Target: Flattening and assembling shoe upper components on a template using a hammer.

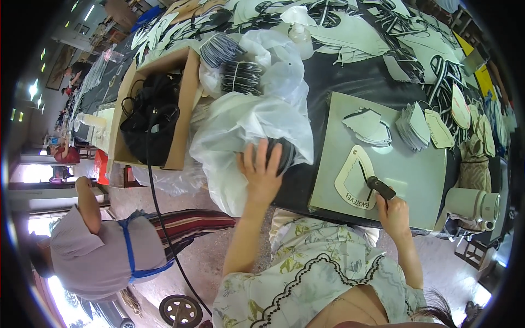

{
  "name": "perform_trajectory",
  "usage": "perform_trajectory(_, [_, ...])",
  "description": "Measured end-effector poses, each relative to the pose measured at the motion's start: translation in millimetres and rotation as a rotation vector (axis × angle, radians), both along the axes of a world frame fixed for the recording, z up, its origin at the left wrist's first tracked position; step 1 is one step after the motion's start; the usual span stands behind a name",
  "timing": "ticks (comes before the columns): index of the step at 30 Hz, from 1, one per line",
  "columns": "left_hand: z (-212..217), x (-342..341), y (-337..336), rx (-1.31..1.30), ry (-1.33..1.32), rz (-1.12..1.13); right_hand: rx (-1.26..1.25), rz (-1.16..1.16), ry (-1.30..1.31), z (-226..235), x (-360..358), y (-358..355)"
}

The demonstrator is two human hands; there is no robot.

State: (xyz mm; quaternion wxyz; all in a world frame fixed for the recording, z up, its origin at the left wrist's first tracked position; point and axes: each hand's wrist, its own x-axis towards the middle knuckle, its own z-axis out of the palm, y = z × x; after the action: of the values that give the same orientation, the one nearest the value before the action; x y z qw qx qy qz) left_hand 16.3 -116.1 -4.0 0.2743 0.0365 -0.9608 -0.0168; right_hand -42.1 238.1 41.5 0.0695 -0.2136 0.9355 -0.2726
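My left hand (260, 174) rests on a stack of dark cut pieces (285, 157) at the mouth of a white plastic bag (235, 128). Its fingers are stretched and apart, touching the stack and the bag's edge. In my right hand (394, 212) is a dark hammer-like tool (383, 188), gripped over the near right part of a grey-green board (413, 180). Its head lies over the edge of a cream curved pattern piece (345, 180) with a dark slot and handwriting. Light cut pieces (369, 128) and a fanned stack (413, 127) sit farther back on the board.
Left of the bag stands a cardboard box (188, 109) of black items, with a black cord (156, 202) hanging down. Bundled pieces (241, 76) and a clear bottle (299, 41) are behind. Light sheet scraps (350, 33) cover the far table. Another person (109, 246) is at lower left.
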Motion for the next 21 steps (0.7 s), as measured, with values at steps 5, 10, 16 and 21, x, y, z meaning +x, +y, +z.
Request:
perform_trajectory(5, [7, 15, -54, 0.087, -0.012, -0.089, -0.017, -0.002, -0.017, 0, 1, 0])
perform_trajectory(10, [72, 23, -21, 0.473, -0.239, -0.064, -0.275, -0.205, -0.375, 27, -13, -1])
perform_trajectory(16, [117, 77, -12, -0.078, 0.041, 0.39, -0.455, 0.235, -0.247, 79, -69, -95])
perform_trajectory(21, [107, 103, -31, 0.339, -0.098, 0.871, -0.36, 0.313, -0.241, 27, -107, -198])
